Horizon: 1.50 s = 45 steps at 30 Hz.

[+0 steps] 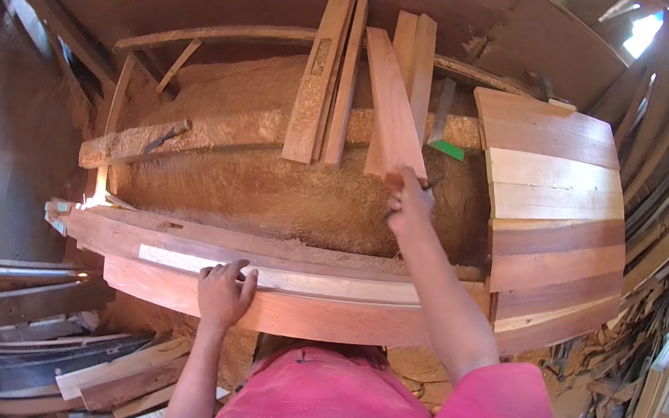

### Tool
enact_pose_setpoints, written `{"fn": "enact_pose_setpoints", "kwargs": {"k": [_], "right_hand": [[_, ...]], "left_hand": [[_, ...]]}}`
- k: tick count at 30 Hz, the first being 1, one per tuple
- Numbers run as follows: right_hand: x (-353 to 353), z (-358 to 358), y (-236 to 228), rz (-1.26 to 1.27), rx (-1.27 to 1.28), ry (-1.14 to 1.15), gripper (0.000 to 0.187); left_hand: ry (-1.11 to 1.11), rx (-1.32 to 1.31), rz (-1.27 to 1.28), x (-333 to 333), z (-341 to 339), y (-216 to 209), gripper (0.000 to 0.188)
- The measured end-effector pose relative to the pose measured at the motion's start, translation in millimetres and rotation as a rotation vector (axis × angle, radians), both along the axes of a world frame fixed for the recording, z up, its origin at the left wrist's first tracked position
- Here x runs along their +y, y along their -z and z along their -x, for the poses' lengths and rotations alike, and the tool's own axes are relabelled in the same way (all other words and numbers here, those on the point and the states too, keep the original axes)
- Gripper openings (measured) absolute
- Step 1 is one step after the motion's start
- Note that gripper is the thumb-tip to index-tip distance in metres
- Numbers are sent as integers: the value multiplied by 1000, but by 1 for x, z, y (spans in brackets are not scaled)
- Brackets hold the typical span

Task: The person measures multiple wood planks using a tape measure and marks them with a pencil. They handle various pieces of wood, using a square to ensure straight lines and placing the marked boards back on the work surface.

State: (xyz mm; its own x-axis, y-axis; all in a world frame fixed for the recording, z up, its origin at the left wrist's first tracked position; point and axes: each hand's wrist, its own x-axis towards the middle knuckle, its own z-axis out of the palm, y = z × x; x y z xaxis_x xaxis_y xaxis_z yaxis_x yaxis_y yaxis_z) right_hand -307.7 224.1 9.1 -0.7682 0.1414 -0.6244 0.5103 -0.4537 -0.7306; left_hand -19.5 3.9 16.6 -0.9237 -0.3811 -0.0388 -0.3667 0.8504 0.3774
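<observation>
My right hand [413,205] grips the near end of a reddish wooden board [397,99] that slants away toward the back wall. Something small and dark sticks out beside its fingers; I cannot make out what. Close to my body, my left hand [224,291] lies over the edge of a long reddish plank [315,317], thumb apart from the fingers. Its fingertips reach a pale narrow strip [186,261] lying lengthwise along that plank.
Left of the held board, planks [318,81] lie across a rough beam [223,131]; more boards [421,63] lie behind it. A green-tipped tool [450,150] is close by. At right stands a panel of joined boards [557,190]. Stacked timber [117,377] lies at lower left, with scraps at right.
</observation>
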Motion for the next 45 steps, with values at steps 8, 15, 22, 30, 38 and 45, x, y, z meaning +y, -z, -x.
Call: {"fn": "enact_pose_setpoints", "kwargs": {"k": [8, 15, 22, 30, 38, 45], "right_hand": [[107, -70, -65, -831, 377, -265, 30], [95, -154, -173, -1653, 866, -941, 48], [73, -217, -236, -2151, 1195, -1212, 41], [98, -288, -246, -2221, 1077, -1101, 36], [206, -374, -211, -1821, 506, -168, 75], [288, -348, -151, -700, 381, -85, 71]], "left_hand": [[134, 102, -132, -16, -8, -3, 32], [276, 263, -287, -35, 37, -8, 34], [-177, -120, -1578, 2, 188, 30, 54], [-202, -254, -2086, 88, 268, 83, 47], [-195, -42, -2206, 147, 196, -37, 35], [-54, 535, -2121, 121, 143, -101, 33]]}}
